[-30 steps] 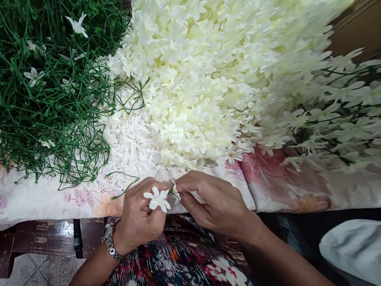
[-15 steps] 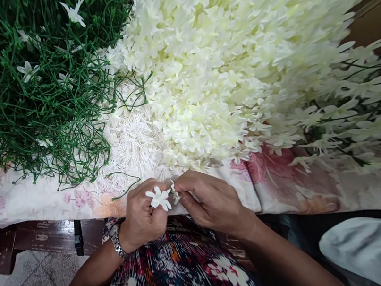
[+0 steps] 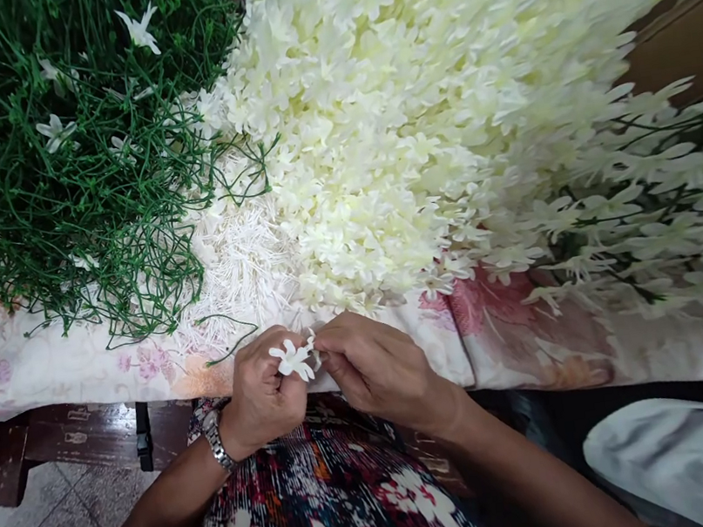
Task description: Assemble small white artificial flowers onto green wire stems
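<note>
My left hand (image 3: 269,390), with a metal watch on its wrist, is closed around a small white artificial flower (image 3: 293,360) whose petals show above the thumb. Close beside it, my right hand (image 3: 376,365) pinches a second white flower piece (image 3: 312,348), seen edge-on between thumb and forefinger. The two flowers nearly touch; whether they are joined is hidden by the fingers. Just behind my hands lie thin white stamen-like strands (image 3: 245,257) and a loose green stem (image 3: 235,325) on the floral cloth (image 3: 76,366).
A heap of green plastic stems (image 3: 78,163) covers the left of the table, with a few white flowers in it. Cream petals (image 3: 383,118) are piled across the middle and right. Assembled flower sprays (image 3: 658,191) lie at right, near a cardboard box (image 3: 688,37).
My right hand has moved slightly left, bringing its flower piece closer to the flower in my left hand. My left hand stays nearly still.
</note>
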Demonstrator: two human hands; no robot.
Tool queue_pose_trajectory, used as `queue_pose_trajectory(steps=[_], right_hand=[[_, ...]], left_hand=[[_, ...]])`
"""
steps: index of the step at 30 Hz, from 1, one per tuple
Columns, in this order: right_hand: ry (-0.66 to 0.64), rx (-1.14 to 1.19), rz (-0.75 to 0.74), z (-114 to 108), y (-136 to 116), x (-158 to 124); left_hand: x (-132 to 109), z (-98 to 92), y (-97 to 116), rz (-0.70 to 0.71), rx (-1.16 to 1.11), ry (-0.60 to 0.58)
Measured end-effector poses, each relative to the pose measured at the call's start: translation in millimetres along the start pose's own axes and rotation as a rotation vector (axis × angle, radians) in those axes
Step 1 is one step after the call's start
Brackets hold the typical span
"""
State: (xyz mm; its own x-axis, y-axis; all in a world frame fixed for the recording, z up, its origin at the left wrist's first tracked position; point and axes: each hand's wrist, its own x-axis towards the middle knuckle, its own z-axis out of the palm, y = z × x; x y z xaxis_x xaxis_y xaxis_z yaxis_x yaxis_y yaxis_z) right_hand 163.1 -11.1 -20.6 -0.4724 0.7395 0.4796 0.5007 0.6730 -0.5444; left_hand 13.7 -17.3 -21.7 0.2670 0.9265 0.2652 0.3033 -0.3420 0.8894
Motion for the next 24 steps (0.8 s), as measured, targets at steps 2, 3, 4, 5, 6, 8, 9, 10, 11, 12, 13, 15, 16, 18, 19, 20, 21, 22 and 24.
queue_pose_trajectory(steps=[2,3,4,5,6,8,9,10,11,12,13,15,16,18,19,20,21,22,24], right_hand=[[-0.029,0.023,0.010,-7,-3,2],[-0.040,0.045,0.021,-12,-4,2],[-0.044,0.067,0.035,-17,-6,3],[-0.037,0.083,0.049,-21,-7,4],[-0.022,0.093,0.062,-25,-9,5],[0.023,0.097,0.078,-31,-12,6],[0.043,0.093,0.081,-32,-13,6],[0.062,0.087,0.080,-33,-14,6],[0.078,0.084,0.078,-33,-15,7],[0.089,0.083,0.077,-32,-16,7],[0.097,0.084,0.079,-32,-17,7],[0.108,0.101,0.093,-29,-19,9],[0.105,0.111,0.102,-28,-19,9],[0.083,0.132,0.120,-26,-20,11],[0.073,0.145,0.130,-24,-20,12],[0.065,0.162,0.143,-23,-20,12],[0.058,0.183,0.159,-23,-20,13],[0.052,0.208,0.181,-22,-19,13],[0.033,0.257,0.230,-21,-18,13]], left_hand=[[0,-1.0,2,-0.040,-0.067,0.000],[0,-1.6,4,-0.064,-0.111,0.002],[0,-2.3,5,-0.086,-0.155,0.005],[0,-2.9,6,-0.101,-0.192,0.010],[-1,-3.6,7,-0.106,-0.218,0.016],[-2,-4.8,9,-0.093,-0.228,0.035],[-2,-5.4,9,-0.077,-0.211,0.055],[-2,-6.1,10,-0.053,-0.184,0.082],[-3,-6.7,11,-0.025,-0.152,0.112],[-2,-7.3,11,0.002,-0.117,0.142],[-2,-7.8,12,0.028,-0.081,0.166],[-2,-8.5,13,0.068,-0.025,0.180],[-2,-8.6,13,0.085,-0.003,0.172],[-1,-8.6,13,0.120,0.042,0.150],[-1,-8.6,13,0.141,0.066,0.140],[-2,-8.7,12,0.163,0.092,0.133],[-2,-8.9,12,0.187,0.123,0.127],[-2,-9.3,10,0.209,0.156,0.121],[-3,-10.5,7,0.249,0.224,0.096]])
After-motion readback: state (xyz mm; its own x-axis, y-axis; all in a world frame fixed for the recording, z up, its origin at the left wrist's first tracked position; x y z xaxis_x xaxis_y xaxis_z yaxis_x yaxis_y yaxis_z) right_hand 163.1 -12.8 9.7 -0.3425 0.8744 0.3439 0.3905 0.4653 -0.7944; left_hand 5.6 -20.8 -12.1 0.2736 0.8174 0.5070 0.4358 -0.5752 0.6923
